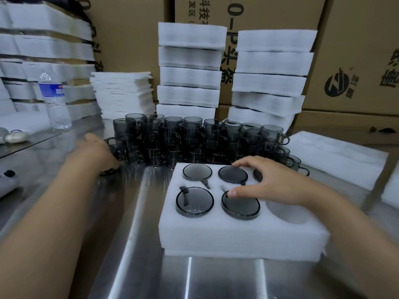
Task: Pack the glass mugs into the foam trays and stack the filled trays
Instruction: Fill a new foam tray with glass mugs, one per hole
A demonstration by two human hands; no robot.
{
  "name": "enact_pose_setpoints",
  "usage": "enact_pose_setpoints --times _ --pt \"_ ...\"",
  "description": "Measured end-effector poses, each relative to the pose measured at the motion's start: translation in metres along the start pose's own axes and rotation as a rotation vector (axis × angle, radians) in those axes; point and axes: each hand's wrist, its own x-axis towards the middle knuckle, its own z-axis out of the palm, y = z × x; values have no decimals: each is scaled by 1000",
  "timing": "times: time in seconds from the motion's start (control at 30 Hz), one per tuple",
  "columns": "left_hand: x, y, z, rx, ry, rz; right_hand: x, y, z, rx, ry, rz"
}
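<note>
The right hand [274, 182] rests open on the foam tray [237, 231], steadying seated mugs; the left hand [97, 152] reaches the loose mugs [194, 137] (its grip unclear).

Left hand [97, 152] reaches forward, blurred, fingers curled; right hand [267, 182] lies palm down, fingers spread.

I read "科技" at the top of the middle box [194, 9], with "开发区" smaller just under it. Same box, between the foam stacks, big vertical print: "0-P" over what looks like "头套". The right box [356, 61] carries a round black logo with small characters beside it, too cropped to read. The bottle [55, 100] has a blue label, text blurred.
</note>
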Motion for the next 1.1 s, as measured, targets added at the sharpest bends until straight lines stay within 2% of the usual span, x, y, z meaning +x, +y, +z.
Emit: enact_pose_setpoints --times 0.2,0.43,0.63,0.77,0.97,1.03,1.1 --pt "-31 18 -10 -73 -70 56 0 0 0 8 -4 -3" --pt "-60 36 -20 50 -196 282 0 0 1 25 5 -6" --pt "-77 46 -25 43 -173 361 -1 -2 1 77 19 -18" --pt "-83 49 -32 -57 -44 384 0 -2 1 94 36 -21" --pt "-98 69 -26 -419 434 488 6 -4 4 108 66 -13" --pt "-108 79 -22 -601 436 594 9 -7 6 121 84 -19" --pt "-120 88 -20 -761 337 706 14 -11 9 117 99 -26"
